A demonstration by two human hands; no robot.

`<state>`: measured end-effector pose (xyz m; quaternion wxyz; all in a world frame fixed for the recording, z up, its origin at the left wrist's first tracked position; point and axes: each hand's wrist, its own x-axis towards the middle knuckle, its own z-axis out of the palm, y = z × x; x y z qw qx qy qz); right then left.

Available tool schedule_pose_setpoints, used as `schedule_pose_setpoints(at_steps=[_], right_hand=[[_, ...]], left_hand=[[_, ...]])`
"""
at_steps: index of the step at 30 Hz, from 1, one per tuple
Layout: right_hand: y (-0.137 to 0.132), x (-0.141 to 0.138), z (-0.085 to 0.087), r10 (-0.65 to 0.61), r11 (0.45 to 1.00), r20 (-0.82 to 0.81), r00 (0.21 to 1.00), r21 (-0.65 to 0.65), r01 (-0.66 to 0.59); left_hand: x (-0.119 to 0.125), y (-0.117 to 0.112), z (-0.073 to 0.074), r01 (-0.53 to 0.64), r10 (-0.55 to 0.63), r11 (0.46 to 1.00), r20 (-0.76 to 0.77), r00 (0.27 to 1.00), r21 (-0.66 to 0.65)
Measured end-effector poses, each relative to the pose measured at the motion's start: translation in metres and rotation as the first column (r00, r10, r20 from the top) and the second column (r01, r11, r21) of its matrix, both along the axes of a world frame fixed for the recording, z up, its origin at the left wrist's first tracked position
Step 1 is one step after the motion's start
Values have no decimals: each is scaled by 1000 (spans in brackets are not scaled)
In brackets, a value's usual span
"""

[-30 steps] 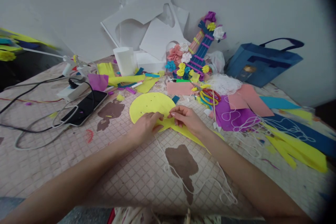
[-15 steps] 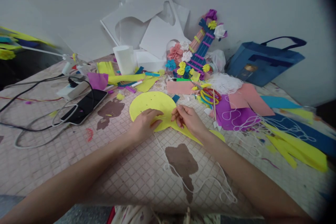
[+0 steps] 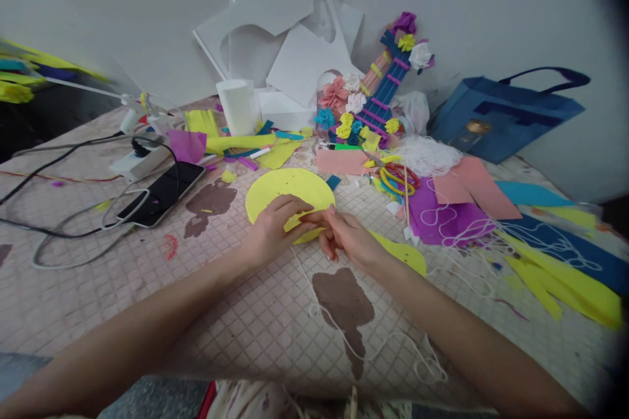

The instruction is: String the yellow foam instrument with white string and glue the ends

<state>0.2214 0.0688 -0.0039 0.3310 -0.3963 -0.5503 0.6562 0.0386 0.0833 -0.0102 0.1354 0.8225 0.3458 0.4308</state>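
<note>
A yellow cut-out (image 3: 275, 184) lies flat on the table, with a wide rounded body and small dark holes; its narrower end (image 3: 403, 254) shows beyond my right wrist. Over the body's near edge is my left hand (image 3: 278, 224), fingers curled and thumb bent in. A white string (image 3: 339, 330) runs out from under that hand and trails in loops towards the table's near edge. My right hand (image 3: 344, 236) meets it from the right, its fingertips pinched together against the left fingertips. Whatever lies between the right fingertips is too small to make out.
Behind stand a flower-decorated paper guitar (image 3: 383, 95), white board offcuts (image 3: 299, 55) and a blue bag (image 3: 508, 118). Scissors (image 3: 398, 178), purple paper (image 3: 437, 216) and tangled string (image 3: 427, 156) lie right. A phone (image 3: 164, 195) and power strip (image 3: 140, 163) with cables are left.
My right hand has moved slightly left, so its fingertips now meet those of my left hand. The view has shifted a little; the yellow cut-out stays in place.
</note>
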Motion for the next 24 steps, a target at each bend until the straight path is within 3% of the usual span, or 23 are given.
schedule_pose_setpoints(at_steps=[6,14,19,24], right_hand=[[-3,-1,6,52,989,175,983,124,-75],[2,6,5,-203,966,125,971,187,178],[2,9,3,-107,971,179,978,229,65],[6,22,4,-180,943,203,962,313,110]], left_hand=[[-8,4,2,50,-48,997,-36,998,56],[-13,8,2,-39,38,999,-56,998,-22],[-12,6,-1,-20,21,1000,-47,999,17],[-20,15,-6,-46,45,999,-104,994,-15]])
